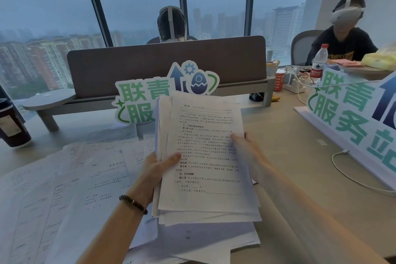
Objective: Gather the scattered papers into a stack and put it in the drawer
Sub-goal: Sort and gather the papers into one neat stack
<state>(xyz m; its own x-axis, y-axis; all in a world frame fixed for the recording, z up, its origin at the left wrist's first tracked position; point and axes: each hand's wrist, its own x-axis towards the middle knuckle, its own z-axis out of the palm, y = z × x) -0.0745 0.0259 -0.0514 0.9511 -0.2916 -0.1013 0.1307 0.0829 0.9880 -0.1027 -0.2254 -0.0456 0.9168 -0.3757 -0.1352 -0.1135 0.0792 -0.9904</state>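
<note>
A loose stack of printed papers is held upright above the desk, its sheets uneven at the edges. My left hand, with a dark bead bracelet on the wrist, grips the stack's left edge, thumb on the front sheet. My right hand holds the right edge from behind. Several more printed sheets lie scattered and overlapping on the desk to the left and under the stack. No drawer is in view.
A green and white sign stands behind the stack; a larger one is on the right, with a white cable before it. A dark cup stands far left. A grey divider, a bottle and two seated people are beyond.
</note>
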